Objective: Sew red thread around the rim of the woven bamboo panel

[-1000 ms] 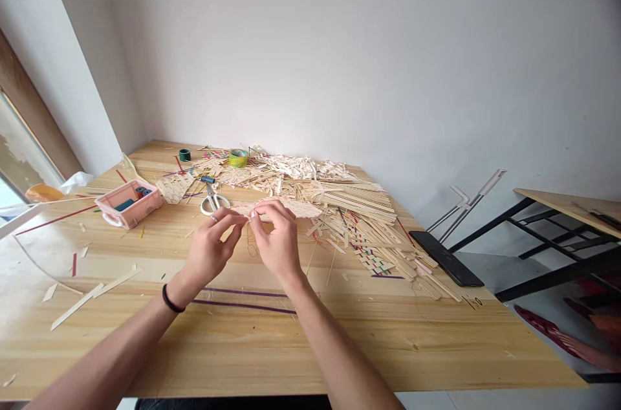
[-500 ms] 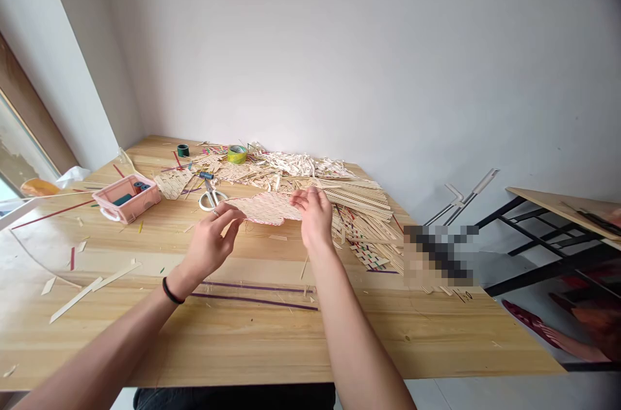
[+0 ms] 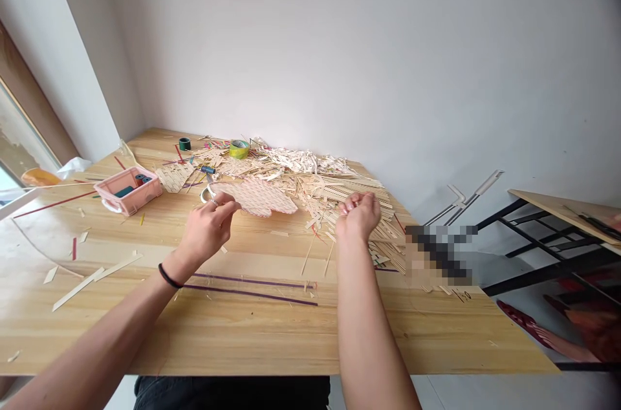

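A flat woven piece with a pinkish edge and a wavy outline is held up over the table by its left end. My left hand pinches that end between thumb and fingers. To the right, apart from the woven piece, my right hand is raised with its fingers curled together in a pinch; whatever is between them is too small to make out. White-handled scissors lie partly hidden behind my left hand and the woven piece.
A pink basket with spools stands at the left. Yellow-green tape, a dark green roll and heaps of pale strips lie at the back. Purple strips lie in front. A person's foot shows at lower right.
My right hand has moved away to the right from the woven piece, and its fingers have closed. My left hand still holds the piece, which now shows more of its surface.
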`<state>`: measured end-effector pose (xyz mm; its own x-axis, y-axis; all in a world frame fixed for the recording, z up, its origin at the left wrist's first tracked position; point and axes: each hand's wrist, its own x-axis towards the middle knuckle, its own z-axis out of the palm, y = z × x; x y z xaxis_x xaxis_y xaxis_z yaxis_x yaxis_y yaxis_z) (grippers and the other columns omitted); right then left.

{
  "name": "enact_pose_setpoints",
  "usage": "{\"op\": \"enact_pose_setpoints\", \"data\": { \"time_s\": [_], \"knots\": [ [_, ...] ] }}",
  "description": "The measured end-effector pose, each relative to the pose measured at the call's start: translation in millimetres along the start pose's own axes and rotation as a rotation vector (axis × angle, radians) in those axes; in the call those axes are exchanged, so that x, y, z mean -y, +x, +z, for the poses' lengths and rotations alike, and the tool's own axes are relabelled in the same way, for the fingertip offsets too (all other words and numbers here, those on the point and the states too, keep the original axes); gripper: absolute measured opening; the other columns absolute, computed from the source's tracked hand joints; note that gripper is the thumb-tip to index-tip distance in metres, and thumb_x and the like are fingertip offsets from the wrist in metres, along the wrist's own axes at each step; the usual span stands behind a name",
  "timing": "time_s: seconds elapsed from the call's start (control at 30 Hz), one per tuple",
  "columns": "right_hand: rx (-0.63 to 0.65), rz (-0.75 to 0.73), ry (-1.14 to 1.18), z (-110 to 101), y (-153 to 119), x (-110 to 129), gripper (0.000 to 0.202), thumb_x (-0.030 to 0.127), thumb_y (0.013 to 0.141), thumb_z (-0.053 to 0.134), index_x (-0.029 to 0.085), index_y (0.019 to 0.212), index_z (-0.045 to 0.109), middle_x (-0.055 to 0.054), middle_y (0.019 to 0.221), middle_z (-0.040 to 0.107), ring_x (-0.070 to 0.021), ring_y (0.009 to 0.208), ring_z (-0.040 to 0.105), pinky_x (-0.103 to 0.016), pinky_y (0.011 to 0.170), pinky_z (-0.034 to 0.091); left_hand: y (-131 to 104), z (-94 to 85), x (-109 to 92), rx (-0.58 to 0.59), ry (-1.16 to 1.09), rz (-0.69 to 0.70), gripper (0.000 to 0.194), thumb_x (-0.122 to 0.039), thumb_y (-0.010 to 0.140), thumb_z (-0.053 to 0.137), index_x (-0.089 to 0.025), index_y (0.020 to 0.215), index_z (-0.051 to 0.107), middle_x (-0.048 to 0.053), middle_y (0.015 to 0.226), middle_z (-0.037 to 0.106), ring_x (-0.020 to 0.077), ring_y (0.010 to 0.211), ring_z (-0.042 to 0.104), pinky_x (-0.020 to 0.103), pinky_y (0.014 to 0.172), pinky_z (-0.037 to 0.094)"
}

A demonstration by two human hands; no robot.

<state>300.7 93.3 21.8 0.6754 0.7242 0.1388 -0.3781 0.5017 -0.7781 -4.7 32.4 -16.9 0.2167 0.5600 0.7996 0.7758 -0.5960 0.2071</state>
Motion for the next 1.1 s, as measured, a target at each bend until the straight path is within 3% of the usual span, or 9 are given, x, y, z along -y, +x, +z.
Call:
{"op": "enact_pose_setpoints", "data": {
  "time_s": [0.13,0.27,0.43,0.5,0.6,0.7,0.8,0.9,1.1],
  "knots": [
    [-0.058,-0.119,0.085,-1.9,-2.7,43.4,0.025,0.017,0.108,0.035,0.021,0.084,0.037,0.009,0.065,0.036,-0.0057,0.044,0.028,-0.016,0.042,0.023,0.2,-0.7,5.3,0.02,0.037,-0.013,0.024,-0.013,0.101,0.051,-0.024,0.104,0.072,0.005,0.105,0.077,0.0172,0.08,0.072,0.027,0.059,0.047],
    [-0.028,-0.207,0.156,4.3,-19.0,90.7,0.028,0.016,0.109,0.035,0.021,0.082,0.04,0.008,0.065,0.031,-0.0064,0.045,0.027,-0.016,0.043,0.025,0.1,-0.3,6.1,0.042,0.041,-0.025,0.023,-0.015,0.103,0.05,-0.025,0.104,0.071,0.004,0.102,0.076,0.016,0.08,0.072,0.026,0.061,0.048],
    [0.258,-0.354,0.169,32.6,-65.0,116.7,0.018,0.023,0.106,0.055,0.021,0.089,0.051,0.009,0.063,0.035,-0.0073,0.045,0.026,-0.017,0.042,0.023,0.4,1.0,3.2,0.021,0.029,-0.058,0.017,-0.023,0.106,0.052,-0.023,0.107,0.069,0.004,0.103,0.076,0.0162,0.085,0.073,0.025,0.066,0.051],
    [0.411,-0.39,0.126,46.3,-89.5,106.1,0.017,0.031,0.103,0.062,0.023,0.092,0.052,0.01,0.059,0.035,-0.008,0.044,0.026,-0.018,0.041,0.023,0.7,0.6,1.3,-0.007,0.03,-0.078,0.016,-0.025,0.107,0.052,-0.023,0.105,0.068,0.004,0.103,0.076,0.0159,0.085,0.074,0.025,0.067,0.052],
    [0.575,-0.324,0.035,59.5,-125.2,68.0,0.025,0.043,0.103,0.064,0.023,0.094,0.052,0.01,0.058,0.04,-0.0079,0.046,0.034,-0.018,0.044,0.028,1.4,-0.8,-0.5,-0.058,0.047,-0.105,0.017,-0.023,0.107,0.052,-0.023,0.102,0.068,0.003,0.103,0.076,0.0155,0.084,0.073,0.024,0.065,0.051],
    [0.779,-0.12,-0.136,59.9,-151.3,21.4,0.026,0.047,0.105,0.058,0.022,0.097,0.054,0.007,0.062,0.048,-0.0087,0.052,0.044,-0.019,0.047,0.032,3.1,-2.8,0.9,-0.105,0.052,-0.126,0.016,-0.022,0.106,0.053,-0.023,0.104,0.069,0.004,0.105,0.077,0.016,0.087,0.074,0.025,0.068,0.052],
    [0.945,-0.075,-0.292,52.5,-162.6,-12.7,0.024,0.045,0.105,0.056,0.021,0.106,0.057,0.004,0.071,0.053,-0.01,0.059,0.048,-0.022,0.055,0.039,5.5,-4.9,3.5,-0.134,0.02,-0.142,0.014,-0.024,0.105,0.055,-0.023,0.104,0.069,0.004,0.103,0.076,0.0165,0.089,0.074,0.026,0.075,0.056],
    [0.989,-0.145,-0.445,45.7,-161.8,-28.7,0.025,0.043,0.105,0.053,0.019,0.108,0.059,0.003,0.073,0.054,-0.0107,0.06,0.048,-0.024,0.058,0.039,7.6,-6.7,4.0,-0.158,-0.034,-0.159,0.013,-0.026,0.105,0.057,-0.022,0.103,0.068,0.004,0.101,0.074,0.0163,0.088,0.074,0.027,0.078,0.059],
    [0.973,-0.17,-0.533,44.6,-155.1,-35.1,0.027,0.044,0.103,0.052,0.018,0.103,0.061,0.004,0.065,0.05,-0.0113,0.055,0.041,-0.024,0.054,0.032,9.2,-8.2,-2.4,-0.177,-0.122,-0.153,0.013,-0.024,0.103,0.057,-0.022,0.102,0.07,0.003,0.101,0.073,0.0158,0.091,0.072,0.027,0.081,0.062]
  ]
}}
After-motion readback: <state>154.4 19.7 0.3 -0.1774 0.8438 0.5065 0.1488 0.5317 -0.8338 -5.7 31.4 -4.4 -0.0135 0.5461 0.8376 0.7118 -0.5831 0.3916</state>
